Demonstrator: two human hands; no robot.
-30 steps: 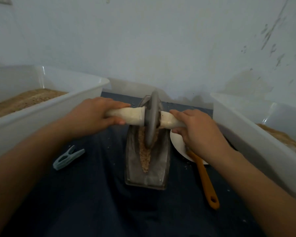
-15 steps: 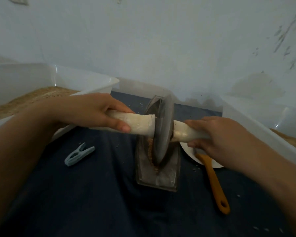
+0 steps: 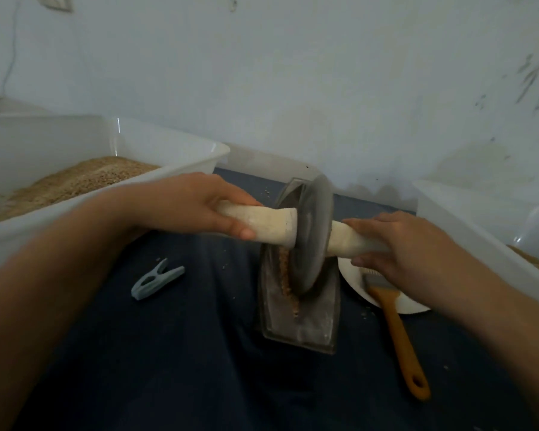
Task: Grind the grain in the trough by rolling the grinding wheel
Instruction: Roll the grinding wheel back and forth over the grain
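Since a second ago the wheel (image 3: 311,234) has rolled from the far part of the trough (image 3: 305,325) toward its middle and now leans to the left, with its left handle (image 3: 262,223) higher than before.

Behind everything stands a pale wall (image 3: 293,73), scuffed with dark marks at the right and carrying a white switch plate (image 3: 55,1) at the top left, from which a thin cord hangs down. A dark blue cloth (image 3: 184,353) covers the surface under all the things; whether a bench or the floor lies beneath it cannot be told. Loose crumbs dot the cloth near the trough.

One white tub (image 3: 168,169) sits at the left, heaped with tan grain (image 3: 75,181). Another white tub (image 3: 479,231) sits at the right, with a little tan stuff showing in it at the picture's edge.

Between the tubs the grey trough lies lengthwise, pointing away from the person, with a line of grain (image 3: 288,284) along its groove. The wheel's rim rests in that groove, touching the grain.

Both hands curl round the pale handles: the left hand (image 3: 193,206) grips the left one from above, thumb underneath, and the right hand (image 3: 395,244) wraps the right handle (image 3: 346,241) close to the wheel.

Right of the trough a white plate (image 3: 352,281) lies partly under the right hand, and a brush (image 3: 399,331) with an orange handle rests with its head on the plate and its handle on the cloth. A grey-green peg (image 3: 156,279) lies alone on the cloth left of the trough.
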